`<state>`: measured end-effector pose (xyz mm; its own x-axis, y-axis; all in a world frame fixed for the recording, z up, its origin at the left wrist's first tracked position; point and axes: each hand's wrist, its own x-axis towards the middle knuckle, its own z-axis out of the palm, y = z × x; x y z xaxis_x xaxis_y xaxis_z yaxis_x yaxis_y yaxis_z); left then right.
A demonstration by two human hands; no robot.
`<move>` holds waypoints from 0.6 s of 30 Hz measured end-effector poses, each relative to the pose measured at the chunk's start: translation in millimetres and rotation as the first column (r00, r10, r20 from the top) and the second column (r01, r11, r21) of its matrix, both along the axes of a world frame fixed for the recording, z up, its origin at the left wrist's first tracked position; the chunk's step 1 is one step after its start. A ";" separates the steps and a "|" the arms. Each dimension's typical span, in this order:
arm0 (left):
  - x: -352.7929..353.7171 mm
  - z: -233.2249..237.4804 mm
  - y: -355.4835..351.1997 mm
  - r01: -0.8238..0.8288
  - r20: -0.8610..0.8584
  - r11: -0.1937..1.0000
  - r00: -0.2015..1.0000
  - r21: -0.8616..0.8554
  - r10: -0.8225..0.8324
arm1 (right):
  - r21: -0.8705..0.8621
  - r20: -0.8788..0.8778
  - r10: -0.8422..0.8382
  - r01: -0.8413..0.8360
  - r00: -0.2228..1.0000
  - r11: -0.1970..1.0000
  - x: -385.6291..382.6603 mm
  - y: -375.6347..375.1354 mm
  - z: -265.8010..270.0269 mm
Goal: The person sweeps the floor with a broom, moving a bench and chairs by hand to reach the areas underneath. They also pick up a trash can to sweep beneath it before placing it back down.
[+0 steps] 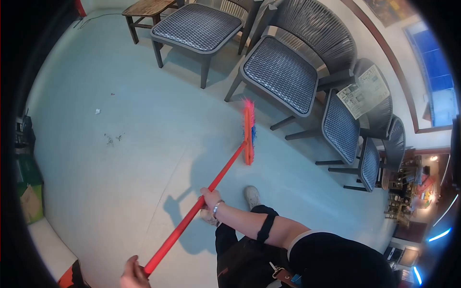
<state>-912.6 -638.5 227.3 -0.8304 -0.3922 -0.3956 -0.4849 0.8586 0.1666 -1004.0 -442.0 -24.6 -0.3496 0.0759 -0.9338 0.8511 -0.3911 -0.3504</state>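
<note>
A broom point(175, 235) with a long red handle slants across the view. Its orange head point(248, 129), with pink and blue bristles, rests on the pale floor near the chair legs. My right hand point(210, 198), with a bracelet at the wrist, is closed around the middle of the handle. Down at the lower left, my left hand point(134, 273) grips the handle's top end; part of it is cut off by the frame. A small white scrap point(98, 111) and some dark bits point(113, 139) lie on the floor to the left of the broom head.
Several grey woven chairs point(281, 72) line the wall at the top and right. A newspaper point(365, 93) lies on one of them. A wooden stool point(146, 9) stands at the top left. Green and dark items point(29, 173) sit along the left edge. My shoe point(252, 197) is below the broom head.
</note>
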 end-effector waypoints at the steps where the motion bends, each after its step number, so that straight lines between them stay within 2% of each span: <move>1: -14.2 -8.9 17.2 0.090 -0.015 0.991 0.996 0.095 -0.089 | 0.056 -0.002 -0.010 0.010 1.000 0.998 -9.6 18.2 -3.9; 2: -29.4 -10.9 33.8 -0.011 0.260 0.978 0.965 0.207 -0.045 | 0.065 0.013 -0.013 0.012 1.000 0.998 -19.7 32.9 -11.6; 3: -31.5 -22.1 42.3 0.290 0.158 0.928 0.930 0.233 -0.331 | 0.094 -0.024 -0.023 0.026 0.999 0.995 -31.8 47.4 -21.2; 4: -38.4 -31.0 57.6 0.297 0.166 0.924 0.925 0.241 -0.341 | 0.119 -0.062 -0.038 0.046 0.997 0.992 -43.1 62.1 -29.6; 6: -59.3 -50.3 95.1 0.047 0.268 0.929 0.951 0.366 -0.153 | 0.125 -0.100 -0.077 0.089 0.992 0.988 -71.0 89.2 -42.4; 8: -67.9 -89.5 116.6 -0.089 0.257 0.869 0.965 0.486 -0.045 | 0.109 -0.150 -0.102 0.119 0.983 0.987 -102.6 112.3 -56.2; 10: -88.3 -156.9 153.5 -0.096 0.196 0.796 0.980 0.598 -0.029 | 0.204 -0.253 -0.099 0.153 0.962 0.967 -148.0 149.7 -83.7; 12: -122.6 -205.9 194.5 -0.038 0.102 0.740 0.994 0.671 -0.041 | 0.185 -0.286 -0.199 0.258 0.937 0.948 -182.3 183.1 -105.0; 13: -143.9 -233.6 218.0 -0.102 0.131 0.694 0.991 0.713 0.010 | 0.196 -0.303 -0.234 0.301 0.924 0.933 -205.0 198.2 -108.3; 14: -166.9 -272.9 240.2 -0.001 0.023 0.685 0.999 0.729 -0.024 | 0.176 -0.338 -0.223 0.294 0.914 0.940 -222.1 217.4 -128.0; 15: -205.9 -298.9 266.7 0.004 0.066 0.698 0.995 0.716 -0.074 | 0.143 -0.367 -0.207 0.274 0.907 0.951 -241.6 223.5 -140.7; 16: -244.0 -334.8 295.0 0.052 -0.036 0.665 0.999 0.745 -0.038 | 0.179 -0.393 -0.150 0.235 0.907 0.955 -253.0 226.7 -153.2; 18: -333.3 -381.6 352.6 0.157 -0.111 0.648 0.988 0.745 -0.112 | 0.294 -0.366 -0.054 0.170 0.929 0.940 -282.0 250.2 -155.6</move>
<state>-1245.9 -285.9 -154.4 -0.8773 0.1367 -0.4600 -0.3457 0.4847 0.8034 -1285.9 -191.8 -180.2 -0.6184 0.4036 -0.6743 0.6092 -0.2957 -0.7358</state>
